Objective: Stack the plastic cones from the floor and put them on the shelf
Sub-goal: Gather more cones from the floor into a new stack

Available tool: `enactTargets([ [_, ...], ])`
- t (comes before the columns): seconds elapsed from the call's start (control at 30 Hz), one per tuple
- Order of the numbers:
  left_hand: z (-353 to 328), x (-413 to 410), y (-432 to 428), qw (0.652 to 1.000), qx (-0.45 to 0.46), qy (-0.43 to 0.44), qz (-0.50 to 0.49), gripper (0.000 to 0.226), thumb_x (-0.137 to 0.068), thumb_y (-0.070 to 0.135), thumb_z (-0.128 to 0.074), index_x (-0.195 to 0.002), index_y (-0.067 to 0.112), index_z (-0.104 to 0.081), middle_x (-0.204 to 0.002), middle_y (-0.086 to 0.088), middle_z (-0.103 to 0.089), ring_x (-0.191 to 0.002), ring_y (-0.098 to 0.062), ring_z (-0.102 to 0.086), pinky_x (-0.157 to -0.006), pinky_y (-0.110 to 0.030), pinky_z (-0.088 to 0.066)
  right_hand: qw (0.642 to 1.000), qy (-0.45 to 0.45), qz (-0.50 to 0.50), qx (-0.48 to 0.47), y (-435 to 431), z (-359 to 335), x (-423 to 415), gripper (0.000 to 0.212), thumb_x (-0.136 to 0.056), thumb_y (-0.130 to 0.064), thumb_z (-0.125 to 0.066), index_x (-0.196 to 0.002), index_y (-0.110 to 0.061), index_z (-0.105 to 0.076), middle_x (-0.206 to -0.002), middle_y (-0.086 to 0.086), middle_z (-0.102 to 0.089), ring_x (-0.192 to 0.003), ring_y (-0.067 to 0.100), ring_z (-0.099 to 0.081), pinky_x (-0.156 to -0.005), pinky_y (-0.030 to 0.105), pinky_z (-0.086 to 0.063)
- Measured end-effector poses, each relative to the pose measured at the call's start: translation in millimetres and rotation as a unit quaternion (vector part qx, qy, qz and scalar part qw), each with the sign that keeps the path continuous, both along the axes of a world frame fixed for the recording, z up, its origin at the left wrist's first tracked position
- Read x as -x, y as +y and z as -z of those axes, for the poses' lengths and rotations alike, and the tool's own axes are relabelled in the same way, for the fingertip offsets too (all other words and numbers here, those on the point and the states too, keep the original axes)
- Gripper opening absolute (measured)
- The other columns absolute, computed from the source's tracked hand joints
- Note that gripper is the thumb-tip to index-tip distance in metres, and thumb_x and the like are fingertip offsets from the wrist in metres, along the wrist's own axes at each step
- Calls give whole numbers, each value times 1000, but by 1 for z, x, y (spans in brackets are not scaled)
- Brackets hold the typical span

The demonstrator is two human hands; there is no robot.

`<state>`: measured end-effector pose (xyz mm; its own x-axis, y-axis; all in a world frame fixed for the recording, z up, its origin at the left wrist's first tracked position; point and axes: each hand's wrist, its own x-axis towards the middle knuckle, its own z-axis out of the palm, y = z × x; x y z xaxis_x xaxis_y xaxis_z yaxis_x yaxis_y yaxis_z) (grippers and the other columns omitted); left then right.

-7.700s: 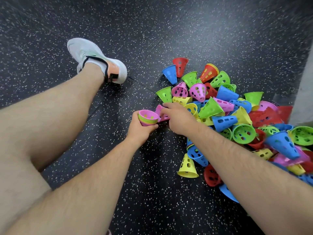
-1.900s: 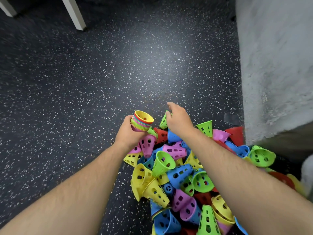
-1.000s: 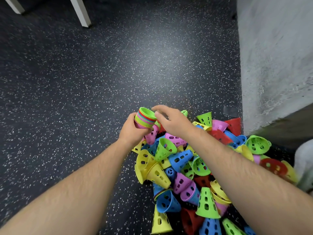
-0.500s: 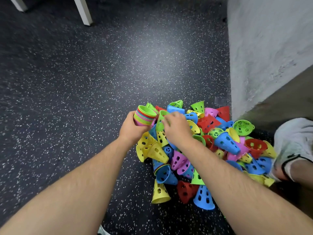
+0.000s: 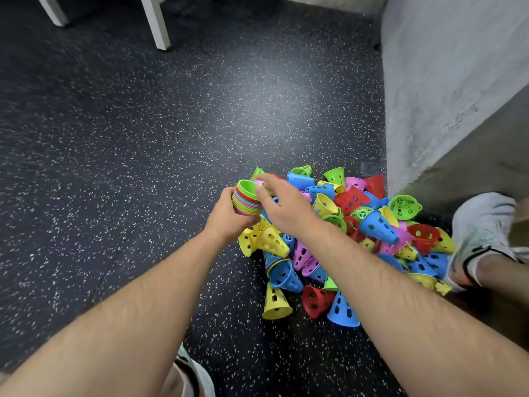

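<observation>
My left hand (image 5: 226, 219) grips a nested stack of plastic cones (image 5: 246, 200), wide end up, with a green cone on top. My right hand (image 5: 286, 207) is right beside it. Its fingers stretch out over the far side of the stack's rim and the thumb touches the green rim. What lies under those fingers is blurred. Below and to the right of both hands, a pile of loose perforated cones (image 5: 352, 224) in yellow, blue, red, green and pink covers the dark speckled floor. No shelf is in view.
A grey concrete wall (image 5: 443, 67) stands at the right, close behind the pile. My white shoe (image 5: 483, 224) touches the pile's right edge; the other shoe (image 5: 197, 376) is at the bottom. Two white furniture legs (image 5: 156, 27) stand far off at top left.
Half a second ago my right hand was down in the pile on a green cone; it has come up to the stack's rim. The view shifted; the left hand keeps its grip on the stack.
</observation>
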<state>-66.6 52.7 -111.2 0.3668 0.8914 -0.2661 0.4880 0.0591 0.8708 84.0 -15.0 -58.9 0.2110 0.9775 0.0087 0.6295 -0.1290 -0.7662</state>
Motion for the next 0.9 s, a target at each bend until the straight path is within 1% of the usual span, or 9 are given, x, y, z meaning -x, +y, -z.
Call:
enactTargets([
  [0.1, 8, 17, -7, 1000, 16, 15, 2, 78, -45, 44, -85, -112, 26, -50, -97, 0, -69, -78, -21, -69, -74, -49, -61, 997, 64, 37, 22, -5, 4, 4, 38, -103, -29, -44, -138, -15, -44, -117, -4, -60, -96, 13, -59, -92, 28, -42],
  [0.2, 9, 31, -18, 999, 19, 49, 12, 72, -51, 37, -82, -113, 21, -49, -96, 3, -66, -86, -23, -68, -78, -41, -57, 997, -45, 48, 49, -12, 26, 1, 28, -97, -20, -51, -124, -11, -52, -117, 5, -59, -104, 23, -58, -95, 37, -45],
  [0.27, 12, 36, -25, 998, 19, 59, 18, 69, -56, 31, -82, -115, 19, -49, -96, 3, -66, -89, -22, -68, -81, -39, -56, 984, -143, 5, 109, -21, 43, 2, 35, -91, -26, -60, -124, -14, -54, -122, 7, -59, -114, 26, -54, -99, 41, -44],
  [0.37, 18, 39, -33, 998, 20, 59, 19, 66, -66, 23, -86, -120, 15, -49, -95, 5, -64, -82, -15, -66, -72, -33, -53, 950, -251, -66, 176, -30, 64, 9, 53, -86, -38, -67, -133, -21, -50, -124, 7, -55, -117, 29, -49, -99, 43, -43],
  [0.47, 20, 39, -39, 998, 19, 62, 21, 60, -72, 17, -85, -119, 16, -48, -92, 6, -63, -72, -11, -62, -64, -30, -48, 931, -296, -89, 194, -33, 78, 17, 51, -87, -29, -68, -133, -22, -49, -123, 7, -52, -115, 32, -50, -95, 43, -44],
  [0.6, 24, 42, -43, 997, 19, 67, 27, 58, -73, 14, -85, -117, 16, -48, -92, 4, -64, -72, -8, -61, -61, -24, -46, 947, -273, -64, 157, -35, 85, 18, 40, -85, -6, -63, -121, -19, -50, -118, 6, -47, -102, 32, -52, -84, 44, -49],
  [0.67, 25, 45, -43, 997, 18, 71, 34, 62, -72, 15, -86, -120, 16, -47, -95, 5, -64, -79, -11, -64, -66, -26, -50, 946, -269, -90, 155, -38, 84, 15, 42, -85, -6, -66, -121, -18, -48, -117, 4, -48, -100, 31, -52, -82, 47, -49],
  [0.77, 31, 48, -41, 996, 19, 81, 42, 65, -71, 18, -86, -123, 17, -47, -99, 2, -65, -86, -17, -67, -77, -35, -56, 951, -253, -104, 143, -46, 82, 5, 30, -89, -5, -65, -111, -16, -47, -113, 4, -49, -98, 31, -52, -78, 46, -48],
  [0.9, 40, 50, -40, 994, 28, 89, 51, 65, -71, 21, -87, -122, 19, -46, -99, 0, -66, -85, -18, -67, -75, -36, -57, 977, -171, -16, 127, -61, 72, -9, 26, -97, -22, -61, -121, -19, -51, -117, 3, -43, -87, 24, -52, -79, 36, -46],
])
